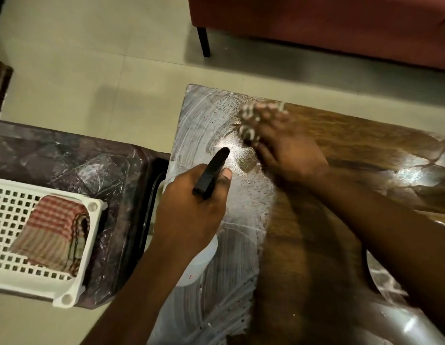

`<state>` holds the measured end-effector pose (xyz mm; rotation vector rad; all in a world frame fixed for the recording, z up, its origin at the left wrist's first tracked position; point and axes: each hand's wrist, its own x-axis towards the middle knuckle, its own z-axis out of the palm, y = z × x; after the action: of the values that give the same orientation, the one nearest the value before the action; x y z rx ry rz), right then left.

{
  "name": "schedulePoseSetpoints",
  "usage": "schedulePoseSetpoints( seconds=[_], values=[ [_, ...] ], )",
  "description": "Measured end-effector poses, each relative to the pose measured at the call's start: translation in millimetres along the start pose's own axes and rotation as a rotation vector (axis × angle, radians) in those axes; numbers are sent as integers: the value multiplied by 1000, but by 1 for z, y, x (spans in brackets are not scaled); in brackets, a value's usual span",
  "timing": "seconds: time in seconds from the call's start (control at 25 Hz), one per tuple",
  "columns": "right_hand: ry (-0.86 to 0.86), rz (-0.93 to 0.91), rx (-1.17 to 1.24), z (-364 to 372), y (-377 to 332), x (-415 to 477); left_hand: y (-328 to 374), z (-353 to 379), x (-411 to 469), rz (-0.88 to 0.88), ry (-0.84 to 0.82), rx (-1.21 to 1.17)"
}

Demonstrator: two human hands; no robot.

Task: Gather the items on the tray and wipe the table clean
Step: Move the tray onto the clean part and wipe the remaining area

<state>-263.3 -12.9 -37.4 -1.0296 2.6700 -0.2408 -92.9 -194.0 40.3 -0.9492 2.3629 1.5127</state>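
Beige tiled floor (92, 70) is lying under a reddish sofa (316, 26); dark leg (204, 42) standing beneath the sofa; possibly wooden furniture (1, 88) sitting far left of it.

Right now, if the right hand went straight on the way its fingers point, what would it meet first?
Nothing standing: the right hand, gripping a blurred striped cloth, faces only wet brown tabletop up to its far edge, seemingly.

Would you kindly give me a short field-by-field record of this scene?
left hand: grips the spray bottle, nozzle towards the table
right hand: holds the wiping cloth against the table, motion-blurred
table: wooden, whitish wet streaks on its left part
tray: white, perforated, on the dark side table at left
in tray: folded red checked cloth
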Motion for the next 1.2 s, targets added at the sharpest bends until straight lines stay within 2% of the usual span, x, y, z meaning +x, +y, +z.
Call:
schedulePoseSetpoints(
  seconds=[0.04, 0.08, 0.12, 0.16, 0.28, 0.32, 0.36, 0.4, 0.48, 0.52, 0.56, 0.68, 0.72, 0.76, 0.88, 0.92, 0.96, 1.0, 1.12, 1.16, 1.2],
  values=[
    [93, 276, 102, -5, -1, 10, -3, -3, 0, -2, 7, -7],
    [161, 466, 200, -6, -13, 20, -5, -6, 0, -5, 11, -24],
    [167, 506, 270, -5, -35, 30, -6, -9, 0, -10, 16, -41],
    [108, 390, 269, -1, -58, 37, -6, -11, 0, -14, 22, -54],
    [-194, -422, 104, 14, -100, 34, -8, -22, -4, 5, 16, -54],
    [-235, -607, 25, 13, -93, 37, -9, -25, -6, 11, 15, -42],
    [-228, -630, -17, 9, -82, 47, -11, -27, -7, 13, 17, -37],
    [-174, -497, -12, 5, -73, 60, -13, -28, -9, 10, 21, -38],
    [-43, 25, 118, -6, -71, 78, -17, -30, -11, -6, 33, -42],
    [-2, 192, 171, -5, -81, 83, -17, -32, -12, -15, 44, -49],
    [-5, 187, 187, -5, -94, 85, -18, -32, -13, -25, 52, -55],
    [-228, -392, 91, 3, -114, 82, -17, -35, -15, -31, 54, -51],
    [-252, -485, 40, 3, -109, 89, -18, -36, -15, -33, 49, -53],
    [-210, -452, 9, 1, -103, 101, -20, -37, -16, -37, 45, -58],
    [-46, 30, 157, -6, -98, 127, -25, -41, -19, -51, 49, -40],
    [-25, 98, 194, -7, -103, 124, -28, -42, -21, -48, 50, -27],
    [-40, 90, 195, -6, -110, 114, -30, -44, -23, -42, 53, -16],
    [-68, -16, 173, -4, -114, 99, -32, -45, -25, -36, 57, -7],
    [-250, -570, 15, 12, -91, 26, -38, -45, -29, -14, 44, 30],
    [-258, -614, -32, 15, -71, 8, -39, -46, -30, -6, 27, 31],
    [-219, -520, -55, 16, -49, -8, -41, -46, -33, 2, 6, 31]
  ],
)
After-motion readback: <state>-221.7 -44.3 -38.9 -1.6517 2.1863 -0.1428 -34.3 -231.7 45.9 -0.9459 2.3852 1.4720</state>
